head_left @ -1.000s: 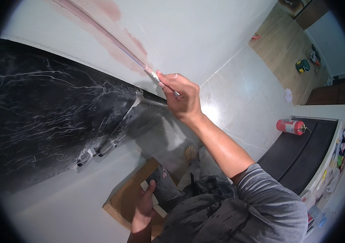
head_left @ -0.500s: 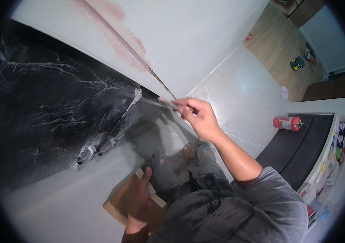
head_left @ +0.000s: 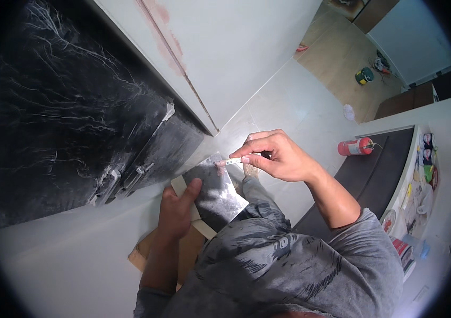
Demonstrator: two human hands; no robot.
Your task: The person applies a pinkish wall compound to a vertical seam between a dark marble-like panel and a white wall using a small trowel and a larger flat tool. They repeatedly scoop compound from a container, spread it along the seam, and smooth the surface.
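A grey metal plate (head_left: pixel 216 193) (smeared, tilted) is met at its top edge by a small white-handled tool (head_left: pixel 234 160).

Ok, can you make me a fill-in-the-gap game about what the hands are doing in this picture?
1. The left hand holds a flat grey metal ____ with a pale handle.
2. The right hand pinches a small white putty knife whose tip touches the plate's ____ edge.
3. On the dark counter lies a ____ can on its side.
4. The wall seam shows ____ smears.

Missing words: plate; top; red; pink
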